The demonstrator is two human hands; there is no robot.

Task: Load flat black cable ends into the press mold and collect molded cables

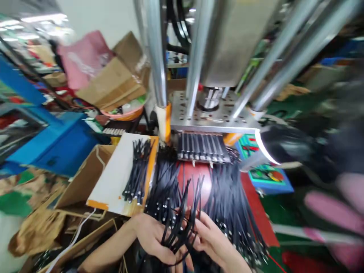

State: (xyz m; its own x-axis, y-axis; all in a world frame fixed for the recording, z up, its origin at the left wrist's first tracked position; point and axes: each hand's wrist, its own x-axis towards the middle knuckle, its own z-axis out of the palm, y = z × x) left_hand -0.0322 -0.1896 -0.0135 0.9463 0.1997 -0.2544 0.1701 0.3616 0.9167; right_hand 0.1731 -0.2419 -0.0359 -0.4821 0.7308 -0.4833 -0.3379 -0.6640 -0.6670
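My left hand [155, 235] is closed round a loose bunch of thin black strips [182, 227], whose free ends fan upward. My right hand [209, 237] meets the bunch from the other side, its fingers bent against the strips; part of its grip is hidden behind them. Just beyond the hands, long black strips with small silver ends lie in a left pile [163, 189] and a larger right pile [231, 197]. A black fixture [203, 147] with a row of parallel strips sits under the press plate [182, 123].
Metal columns [155, 57] of the press rise ahead. At left, a white board [112, 174] bears more black strips, beside an open cardboard box [82, 182]. A round lamp [267, 148] and a blue-edged tray [264, 174] stand at right. The work surface [251, 197] is red.
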